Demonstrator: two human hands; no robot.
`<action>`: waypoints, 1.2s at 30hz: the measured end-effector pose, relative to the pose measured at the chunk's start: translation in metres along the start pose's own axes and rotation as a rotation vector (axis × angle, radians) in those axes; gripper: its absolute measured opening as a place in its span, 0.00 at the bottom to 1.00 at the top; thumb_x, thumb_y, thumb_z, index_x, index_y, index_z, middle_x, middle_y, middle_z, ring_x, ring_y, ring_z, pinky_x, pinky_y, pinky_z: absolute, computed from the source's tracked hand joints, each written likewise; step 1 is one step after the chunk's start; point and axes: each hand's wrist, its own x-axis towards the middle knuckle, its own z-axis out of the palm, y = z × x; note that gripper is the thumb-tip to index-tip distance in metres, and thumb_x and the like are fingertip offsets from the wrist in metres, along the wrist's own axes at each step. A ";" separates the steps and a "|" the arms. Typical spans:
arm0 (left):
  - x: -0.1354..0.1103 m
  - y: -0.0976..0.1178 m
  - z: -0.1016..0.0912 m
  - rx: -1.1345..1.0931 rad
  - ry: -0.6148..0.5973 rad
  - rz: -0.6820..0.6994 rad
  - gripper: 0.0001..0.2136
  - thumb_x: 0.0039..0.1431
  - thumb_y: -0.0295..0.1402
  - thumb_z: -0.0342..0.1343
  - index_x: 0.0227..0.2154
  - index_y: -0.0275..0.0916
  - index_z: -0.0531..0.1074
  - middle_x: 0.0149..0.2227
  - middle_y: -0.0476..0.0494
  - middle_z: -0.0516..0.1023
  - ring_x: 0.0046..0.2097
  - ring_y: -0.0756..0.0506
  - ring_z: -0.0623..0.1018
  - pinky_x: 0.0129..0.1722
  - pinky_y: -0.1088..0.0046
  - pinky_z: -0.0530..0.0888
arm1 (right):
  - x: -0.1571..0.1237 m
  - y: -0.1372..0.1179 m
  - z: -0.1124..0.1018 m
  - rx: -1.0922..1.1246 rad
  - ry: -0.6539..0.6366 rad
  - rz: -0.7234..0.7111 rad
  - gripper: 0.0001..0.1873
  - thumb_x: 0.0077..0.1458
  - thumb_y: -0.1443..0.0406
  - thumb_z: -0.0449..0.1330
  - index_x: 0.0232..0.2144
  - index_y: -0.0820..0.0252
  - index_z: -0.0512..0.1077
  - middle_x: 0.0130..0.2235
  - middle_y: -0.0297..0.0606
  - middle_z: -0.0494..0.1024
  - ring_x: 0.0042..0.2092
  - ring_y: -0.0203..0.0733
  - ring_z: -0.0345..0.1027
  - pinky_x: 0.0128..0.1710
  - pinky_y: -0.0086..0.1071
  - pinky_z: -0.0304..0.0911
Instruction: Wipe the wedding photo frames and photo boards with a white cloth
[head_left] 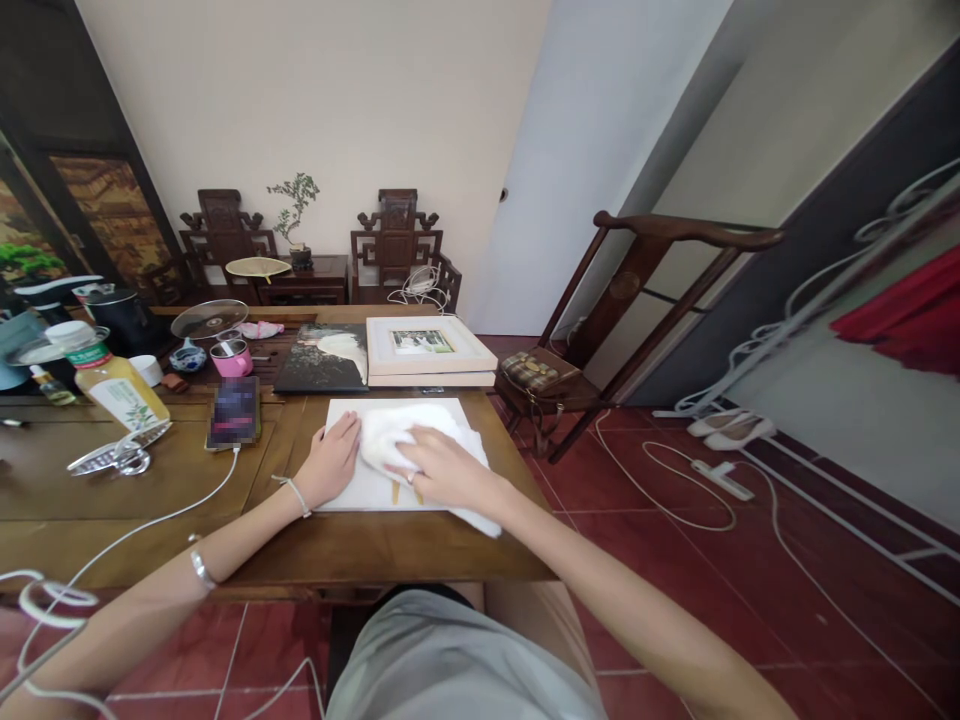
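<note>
We record a home interior, judging by carved wooden armchairs (pixel 398 232) along a pale wall (pixel 322 90), a potted bonsai (pixel 298 204) between them, a framed photograph (pixel 422 342), pink mug (pixel 235 363) and plugged-in phone (pixel 234 413) on our wooden table (pixel 360 552), red floor tiles (pixel 622 500), pale shoes (pixel 741 431) at right.

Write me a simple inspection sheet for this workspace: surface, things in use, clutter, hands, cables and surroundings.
Surface: brown wooden table, crowded toward its left and back.
Things in use: flat white rectangular board with brownish marks near its front edge; bunched white cloth on it, overhanging its right side.
Clutter: white-capped bottle of yellow liquid, silver hair clip, dark-screened phone, pink cup, pale-framed picture.
Hands: left hand rests on the board's left side; right hand holds the cloth against the board.
Cables: white cable plugged into the phone; white power strip on the floor.
Surroundings: red tiled floor; dark wooden chair with a checked bag.
</note>
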 end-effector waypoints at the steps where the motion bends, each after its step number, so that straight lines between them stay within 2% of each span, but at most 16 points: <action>1: 0.000 0.000 0.001 -0.006 0.007 -0.001 0.21 0.66 0.28 0.35 0.60 0.33 0.58 0.64 0.32 0.58 0.66 0.41 0.56 0.61 0.53 0.56 | 0.008 0.007 0.002 -0.017 0.009 0.019 0.15 0.62 0.62 0.51 0.34 0.66 0.74 0.35 0.48 0.75 0.39 0.48 0.67 0.42 0.36 0.59; 6: 0.003 -0.006 0.005 -0.146 0.079 -0.011 0.21 0.65 0.30 0.37 0.58 0.33 0.61 0.62 0.34 0.61 0.65 0.41 0.59 0.61 0.54 0.56 | 0.037 0.027 0.009 -0.053 0.023 0.121 0.16 0.63 0.62 0.49 0.34 0.65 0.73 0.35 0.48 0.75 0.38 0.47 0.67 0.40 0.35 0.58; 9: 0.007 -0.009 0.002 -0.376 0.198 -0.058 0.21 0.66 0.35 0.37 0.55 0.34 0.65 0.58 0.37 0.69 0.60 0.43 0.67 0.60 0.61 0.61 | 0.042 0.020 0.012 -0.039 0.024 0.067 0.12 0.60 0.67 0.51 0.35 0.66 0.74 0.39 0.50 0.76 0.42 0.50 0.68 0.44 0.38 0.57; 13: 0.009 -0.010 -0.007 -0.618 0.355 -0.156 0.22 0.66 0.40 0.38 0.54 0.33 0.67 0.57 0.38 0.71 0.58 0.44 0.70 0.60 0.66 0.62 | 0.031 -0.006 0.012 0.045 0.008 -0.110 0.11 0.54 0.72 0.53 0.36 0.64 0.74 0.45 0.49 0.75 0.50 0.49 0.65 0.55 0.44 0.51; 16: 0.009 -0.007 -0.011 -0.696 0.391 -0.210 0.23 0.66 0.41 0.37 0.53 0.33 0.67 0.57 0.39 0.70 0.59 0.45 0.69 0.60 0.66 0.62 | 0.016 -0.028 0.005 0.119 -0.059 -0.245 0.11 0.53 0.72 0.53 0.35 0.62 0.74 0.45 0.47 0.76 0.53 0.48 0.63 0.58 0.45 0.48; 18: 0.009 -0.005 -0.013 -0.728 0.389 -0.220 0.23 0.66 0.41 0.37 0.53 0.33 0.68 0.57 0.39 0.70 0.58 0.45 0.69 0.60 0.66 0.62 | 0.005 -0.038 -0.003 0.152 -0.107 -0.313 0.10 0.52 0.72 0.54 0.34 0.61 0.75 0.43 0.46 0.76 0.51 0.47 0.65 0.56 0.43 0.51; 21: 0.009 -0.003 -0.013 -0.741 0.375 -0.212 0.24 0.66 0.42 0.36 0.53 0.32 0.68 0.56 0.38 0.71 0.58 0.44 0.70 0.60 0.65 0.62 | -0.010 -0.045 -0.018 0.165 -0.174 -0.325 0.07 0.54 0.69 0.55 0.30 0.60 0.74 0.36 0.43 0.77 0.41 0.45 0.68 0.47 0.38 0.58; 25: 0.008 -0.004 -0.009 -0.636 0.302 -0.180 0.22 0.66 0.40 0.38 0.51 0.32 0.69 0.55 0.38 0.72 0.57 0.43 0.71 0.59 0.63 0.63 | -0.020 -0.035 -0.031 0.122 -0.215 -0.228 0.11 0.58 0.65 0.53 0.28 0.61 0.73 0.30 0.42 0.75 0.34 0.45 0.67 0.37 0.34 0.58; 30: 0.007 -0.006 -0.002 -0.430 0.240 -0.052 0.20 0.62 0.33 0.42 0.54 0.34 0.67 0.57 0.38 0.71 0.57 0.43 0.70 0.59 0.61 0.64 | -0.005 0.005 -0.022 0.153 -0.091 0.049 0.20 0.63 0.56 0.48 0.30 0.62 0.71 0.31 0.44 0.75 0.33 0.45 0.67 0.34 0.33 0.56; 34: 0.004 -0.003 -0.002 -0.295 0.144 0.020 0.18 0.62 0.32 0.42 0.50 0.36 0.71 0.57 0.39 0.70 0.59 0.41 0.68 0.60 0.58 0.62 | 0.024 0.034 -0.008 0.377 0.032 0.199 0.20 0.63 0.56 0.48 0.26 0.61 0.69 0.30 0.40 0.75 0.33 0.43 0.68 0.35 0.32 0.58; 36: 0.002 0.000 -0.003 -0.223 0.102 0.038 0.17 0.62 0.32 0.43 0.49 0.38 0.72 0.58 0.39 0.69 0.61 0.40 0.66 0.61 0.56 0.60 | 0.040 0.040 -0.003 0.538 0.046 0.283 0.21 0.62 0.53 0.48 0.26 0.60 0.68 0.30 0.39 0.75 0.32 0.43 0.68 0.33 0.32 0.59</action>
